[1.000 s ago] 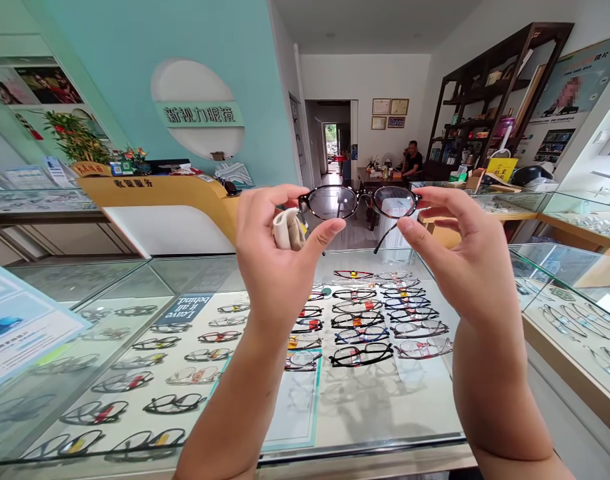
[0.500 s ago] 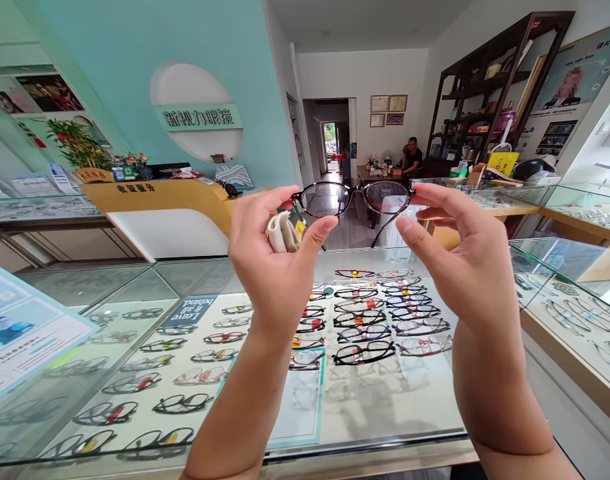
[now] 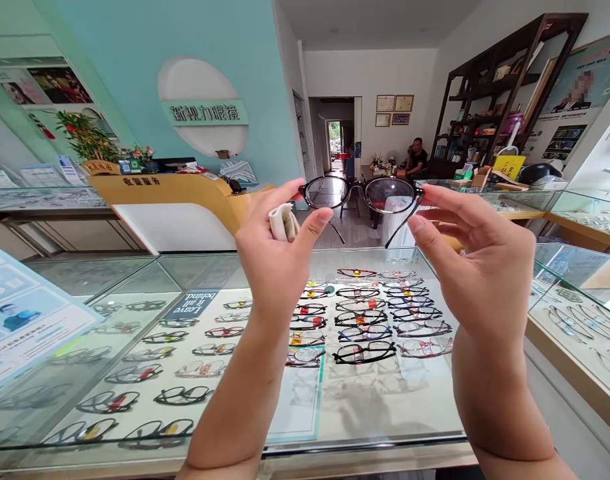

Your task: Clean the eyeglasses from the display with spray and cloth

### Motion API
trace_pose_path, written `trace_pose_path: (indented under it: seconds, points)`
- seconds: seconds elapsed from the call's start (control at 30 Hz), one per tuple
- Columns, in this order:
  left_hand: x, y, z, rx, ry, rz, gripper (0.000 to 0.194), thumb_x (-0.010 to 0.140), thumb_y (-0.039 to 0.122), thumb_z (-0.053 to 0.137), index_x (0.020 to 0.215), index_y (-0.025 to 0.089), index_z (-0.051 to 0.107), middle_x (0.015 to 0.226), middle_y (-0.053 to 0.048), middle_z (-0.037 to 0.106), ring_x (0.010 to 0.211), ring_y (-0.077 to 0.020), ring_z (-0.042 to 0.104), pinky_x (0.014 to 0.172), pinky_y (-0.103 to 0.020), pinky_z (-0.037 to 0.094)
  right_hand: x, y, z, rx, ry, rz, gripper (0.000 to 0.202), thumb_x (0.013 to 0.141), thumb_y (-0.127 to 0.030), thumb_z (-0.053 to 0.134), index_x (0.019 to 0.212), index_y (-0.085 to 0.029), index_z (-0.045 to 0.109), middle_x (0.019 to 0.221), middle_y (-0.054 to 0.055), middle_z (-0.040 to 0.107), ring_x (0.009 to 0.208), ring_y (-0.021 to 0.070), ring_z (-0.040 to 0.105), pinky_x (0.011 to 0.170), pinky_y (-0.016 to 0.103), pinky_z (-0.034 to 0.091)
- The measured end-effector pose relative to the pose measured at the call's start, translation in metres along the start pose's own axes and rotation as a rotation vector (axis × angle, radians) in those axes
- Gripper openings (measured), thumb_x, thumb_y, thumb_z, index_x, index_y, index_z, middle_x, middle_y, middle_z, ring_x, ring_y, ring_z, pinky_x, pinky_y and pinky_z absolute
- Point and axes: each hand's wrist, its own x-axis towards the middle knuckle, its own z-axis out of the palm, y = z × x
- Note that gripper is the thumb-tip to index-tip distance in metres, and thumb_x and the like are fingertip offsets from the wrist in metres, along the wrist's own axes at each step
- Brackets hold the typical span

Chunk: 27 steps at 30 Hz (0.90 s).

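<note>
Both hands hold up a pair of dark round-framed eyeglasses [image 3: 355,186] in front of me, above the glass display case. My left hand [image 3: 277,243] pinches the frame's left end, and a folded pale cloth [image 3: 283,223] is tucked in its palm. At the right end, fingers and thumb of my right hand [image 3: 479,247] grip the frame near the hinge. The temples are unfolded and point away and downward. A small red marking shows on the right lens.
Rows of eyeglasses [image 3: 365,351] lie under the glass of the display case [image 3: 395,427]. A blue-and-white leaflet [image 3: 29,320] stands at the left. Beyond are a yellow-and-white counter [image 3: 179,213], a dark shelf unit [image 3: 489,100] and a seated person [image 3: 417,159].
The eyeglasses and both hands have shifted slightly to the right, and the frame has tilted a little. The view has turned slightly left. Both hands keep their hold.
</note>
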Motion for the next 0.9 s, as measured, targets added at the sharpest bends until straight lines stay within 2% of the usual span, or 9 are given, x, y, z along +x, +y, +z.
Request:
trace_pose_path:
  seconds: [0.13, 0.33, 0.5, 0.6, 0.7, 0.9]
  points:
    - [0.002, -0.002, 0.001, 0.026, -0.006, -0.001, 0.048, 0.088, 0.064, 0.086, 0.122, 0.031, 0.08, 0.11, -0.007, 0.076, 0.105, -0.0269, 0.072, 0.09, -0.043, 0.062, -0.002, -0.003, 0.001, -0.019, 0.016, -0.038, 0.03, 0.101, -0.037, 0.072, 0.131, -0.034, 0.078, 0.123, 0.007, 0.081, 0.108, 0.0287, 0.079, 0.097, 0.056, 0.069]
    - [0.001, -0.002, 0.002, -0.017, -0.007, -0.033, 0.052, 0.089, 0.067, 0.084, 0.126, 0.031, 0.078, 0.116, -0.007, 0.076, 0.106, -0.0261, 0.072, 0.09, -0.043, 0.061, -0.001, -0.004, 0.004, 0.001, 0.014, -0.015, 0.03, 0.1, -0.033, 0.075, 0.13, -0.03, 0.078, 0.124, 0.008, 0.081, 0.109, 0.0272, 0.079, 0.099, 0.052, 0.068]
    - [-0.001, 0.001, 0.004, 0.021, 0.073, 0.076, 0.047, 0.089, 0.063, 0.086, 0.123, 0.032, 0.078, 0.118, -0.007, 0.075, 0.111, -0.0273, 0.071, 0.1, -0.047, 0.059, 0.002, 0.008, 0.008, -0.01, -0.038, 0.011, 0.033, 0.099, -0.04, 0.076, 0.13, -0.028, 0.077, 0.122, 0.01, 0.082, 0.105, 0.0273, 0.08, 0.096, 0.051, 0.069]
    - [-0.002, 0.002, 0.004, 0.095, 0.099, 0.125, 0.048, 0.089, 0.065, 0.085, 0.123, 0.033, 0.077, 0.118, -0.008, 0.075, 0.115, -0.0303, 0.07, 0.1, -0.049, 0.06, 0.004, 0.014, 0.009, -0.001, -0.064, 0.034, 0.036, 0.098, -0.044, 0.078, 0.129, -0.027, 0.077, 0.12, 0.01, 0.083, 0.105, 0.0277, 0.081, 0.095, 0.051, 0.069]
    - [-0.003, 0.001, 0.004, 0.099, 0.101, 0.15, 0.046, 0.089, 0.064, 0.085, 0.124, 0.034, 0.077, 0.119, -0.008, 0.076, 0.116, -0.0309, 0.07, 0.098, -0.05, 0.06, 0.005, 0.015, 0.01, 0.007, -0.062, 0.037, 0.033, 0.097, -0.042, 0.078, 0.127, -0.027, 0.076, 0.118, 0.009, 0.083, 0.107, 0.0278, 0.081, 0.096, 0.051, 0.069]
    - [0.0, -0.007, 0.005, 0.025, 0.017, 0.028, 0.052, 0.086, 0.067, 0.086, 0.126, 0.035, 0.079, 0.117, -0.007, 0.077, 0.106, -0.0289, 0.073, 0.09, -0.045, 0.062, 0.004, 0.008, 0.012, 0.002, 0.017, 0.008, 0.025, 0.098, -0.033, 0.078, 0.121, -0.026, 0.075, 0.115, 0.008, 0.081, 0.108, 0.0268, 0.079, 0.096, 0.051, 0.068]
